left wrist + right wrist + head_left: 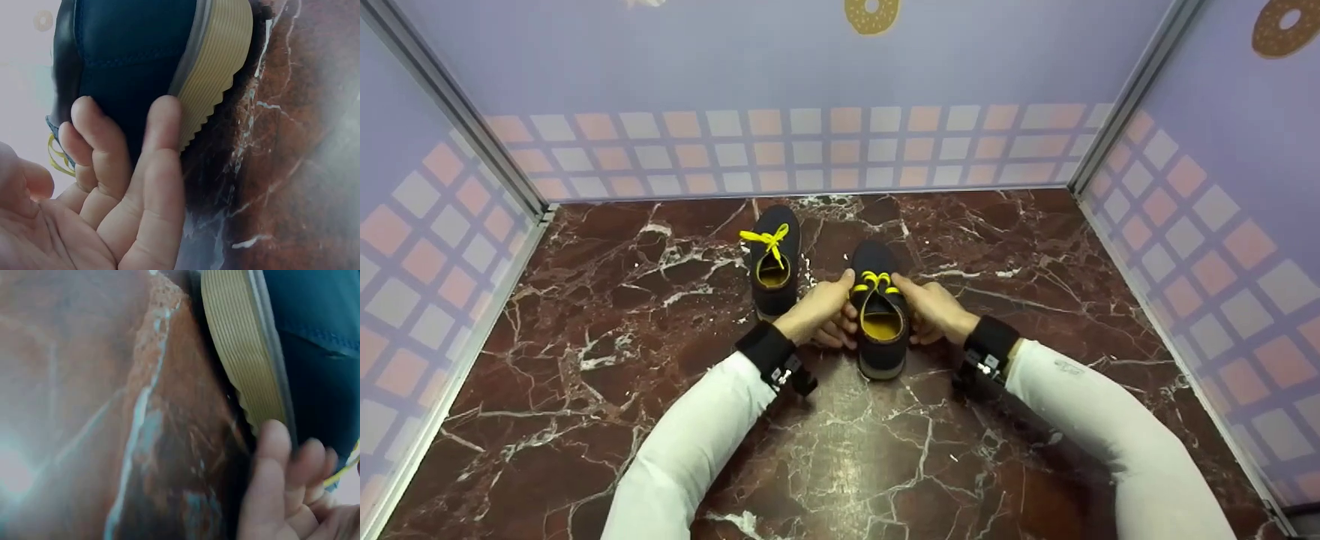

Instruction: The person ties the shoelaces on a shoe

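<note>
A dark shoe [883, 349] with yellow laces [877, 282] and a yellow lining stands on the marbled surface, toe pointing away. At its left side is my left hand [826, 309]; the left wrist view shows the relaxed fingertips [165, 115] against the dark upper and the ribbed, cream-coloured sole [216, 62]. My right hand [939, 309] flanks the other side, its fingers [273, 441] by the sole edge [242, 343]. Both thumbs lie near the laces. A matching shoe [774, 296], its yellow lace [767, 238] tied in a bow, stands to the left and slightly farther back.
The dark red marbled surface [585, 420] has white veins. Purple panels with pink and white squares enclose it at the back [810, 75], left [420, 225] and right [1222, 247]. Black wrist straps with small devices [986, 352] sit on both wrists.
</note>
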`<state>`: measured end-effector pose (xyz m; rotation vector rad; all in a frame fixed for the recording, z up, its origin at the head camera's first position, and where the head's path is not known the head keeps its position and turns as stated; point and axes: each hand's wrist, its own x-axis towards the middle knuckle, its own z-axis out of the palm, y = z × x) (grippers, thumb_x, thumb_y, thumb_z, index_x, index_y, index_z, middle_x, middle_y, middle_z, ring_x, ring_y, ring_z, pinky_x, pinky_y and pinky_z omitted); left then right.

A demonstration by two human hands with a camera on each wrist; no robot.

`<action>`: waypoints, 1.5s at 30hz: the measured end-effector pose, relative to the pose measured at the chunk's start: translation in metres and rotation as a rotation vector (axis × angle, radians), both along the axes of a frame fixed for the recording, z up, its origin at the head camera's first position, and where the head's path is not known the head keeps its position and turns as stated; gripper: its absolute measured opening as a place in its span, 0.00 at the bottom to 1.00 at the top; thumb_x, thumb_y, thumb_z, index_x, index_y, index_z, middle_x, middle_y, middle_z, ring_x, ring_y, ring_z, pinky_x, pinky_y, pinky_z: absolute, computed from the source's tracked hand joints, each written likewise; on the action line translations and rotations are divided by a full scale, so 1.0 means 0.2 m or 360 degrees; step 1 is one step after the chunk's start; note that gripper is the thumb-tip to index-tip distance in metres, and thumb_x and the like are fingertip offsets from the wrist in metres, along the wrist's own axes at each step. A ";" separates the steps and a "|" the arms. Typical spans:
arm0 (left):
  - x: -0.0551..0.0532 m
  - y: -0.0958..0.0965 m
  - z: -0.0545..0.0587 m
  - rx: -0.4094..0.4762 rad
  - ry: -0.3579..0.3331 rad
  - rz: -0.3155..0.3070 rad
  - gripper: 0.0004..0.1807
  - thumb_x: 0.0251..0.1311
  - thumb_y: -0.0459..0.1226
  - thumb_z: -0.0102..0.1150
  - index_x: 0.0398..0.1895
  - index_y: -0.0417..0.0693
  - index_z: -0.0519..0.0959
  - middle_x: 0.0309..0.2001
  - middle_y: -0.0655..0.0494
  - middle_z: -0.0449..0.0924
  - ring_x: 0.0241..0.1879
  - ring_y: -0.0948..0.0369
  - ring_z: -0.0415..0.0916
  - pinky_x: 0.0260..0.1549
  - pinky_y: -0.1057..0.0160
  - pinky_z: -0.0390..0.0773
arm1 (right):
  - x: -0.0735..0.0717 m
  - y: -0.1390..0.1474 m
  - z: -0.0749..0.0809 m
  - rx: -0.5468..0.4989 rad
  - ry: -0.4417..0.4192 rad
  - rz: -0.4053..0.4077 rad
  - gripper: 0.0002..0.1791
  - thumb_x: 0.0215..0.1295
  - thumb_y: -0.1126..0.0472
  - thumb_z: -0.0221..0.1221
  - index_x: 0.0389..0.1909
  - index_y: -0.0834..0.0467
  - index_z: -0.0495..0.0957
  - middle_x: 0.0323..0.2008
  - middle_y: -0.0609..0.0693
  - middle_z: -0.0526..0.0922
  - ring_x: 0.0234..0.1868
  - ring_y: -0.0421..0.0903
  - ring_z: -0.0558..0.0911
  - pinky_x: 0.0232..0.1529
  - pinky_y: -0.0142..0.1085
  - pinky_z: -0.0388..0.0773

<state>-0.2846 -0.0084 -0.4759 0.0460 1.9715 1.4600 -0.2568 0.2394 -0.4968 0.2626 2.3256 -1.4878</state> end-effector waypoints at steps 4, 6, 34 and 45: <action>-0.02 0.03 -0.01 0.0031 -0.0057 0.0083 0.32 0.85 0.59 0.46 0.29 0.48 0.81 0.22 0.56 0.85 0.23 0.54 0.91 0.22 0.60 0.87 | 0.00 -0.05 -0.02 0.0133 0.0131 -0.0066 0.35 0.81 0.27 0.53 0.38 0.56 0.84 0.25 0.52 0.84 0.17 0.45 0.85 0.20 0.39 0.87; -0.02 0.04 -0.01 0.0057 -0.0029 0.0139 0.25 0.81 0.53 0.51 0.28 0.49 0.82 0.21 0.58 0.84 0.21 0.56 0.90 0.21 0.62 0.86 | 0.00 -0.07 -0.02 0.0239 0.0247 -0.0081 0.31 0.83 0.31 0.52 0.42 0.56 0.85 0.31 0.53 0.85 0.19 0.46 0.84 0.19 0.39 0.85; 0.04 0.10 0.07 0.0516 0.1298 0.0605 0.09 0.81 0.33 0.59 0.41 0.41 0.85 0.36 0.42 0.95 0.31 0.36 0.87 0.25 0.72 0.77 | 0.00 -0.05 0.22 0.0060 0.1398 -0.0342 0.18 0.85 0.58 0.62 0.37 0.66 0.90 0.30 0.65 0.92 0.23 0.26 0.84 0.26 0.23 0.77; 0.06 0.07 0.10 0.0437 0.1444 0.0417 0.09 0.79 0.34 0.65 0.38 0.41 0.88 0.31 0.44 0.92 0.29 0.46 0.87 0.27 0.73 0.75 | 0.04 -0.08 0.33 0.0076 0.1563 -0.0198 0.14 0.82 0.61 0.66 0.35 0.65 0.92 0.29 0.62 0.93 0.22 0.26 0.80 0.25 0.22 0.74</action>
